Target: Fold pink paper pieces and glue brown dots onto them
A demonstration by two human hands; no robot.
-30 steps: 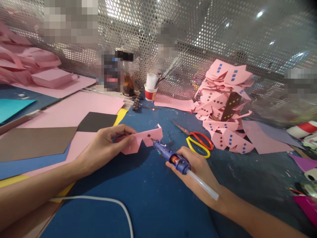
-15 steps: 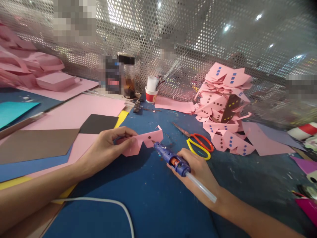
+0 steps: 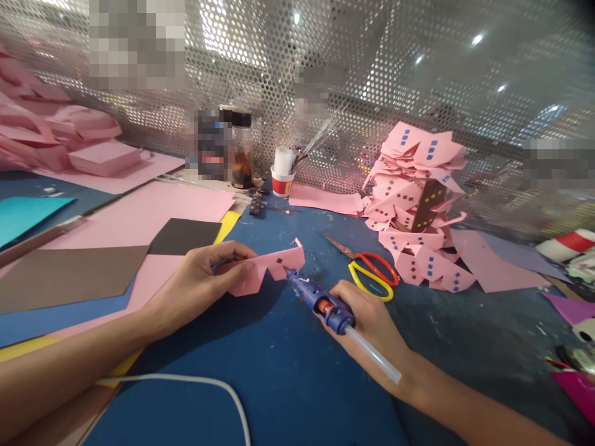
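Pink cutout point(image 3: 260, 263): a notched strip of paper marked with one dark square point(image 3: 279, 261), held above the blue table point(image 3: 279, 378) at the centre of the clock, twelve pointing away from the worker.

Left hand point(image 3: 207, 267): at nine o'clock, its grip narrow, pinching the near end of the pink cutout between thumb and fingers.

Right hand point(image 3: 369, 310): toward four o'clock, wrapped around a blue glue gun point(image 3: 316, 296).

Nozzle: aimed toward ten o'clock, just beside the dark square; whether it touches the paper cannot be told. A translucent glue stick point(image 3: 374, 355) juts from the gun's rear toward four.

Scissors point(image 3: 374, 267): lying open at three o'clock, one handle red, one yellow.

Stack point(image 3: 402, 195): between two and three, a tower of pink pieces dotted with blue and brown squares.

Paper cup point(image 3: 282, 184): just past twelve, red and white, near a dark-lidded jar point(image 3: 240, 158) between eleven and twelve.

Sheets: at nine o'clock, brown card point(image 3: 69, 275) overlaps blue card point(image 3: 83, 321); black card point(image 3: 183, 236) lies just beyond.

Folded pink paper point(image 3: 105, 158): heaped at ten.

White cable point(image 3: 186, 377): curving across the table toward seven.
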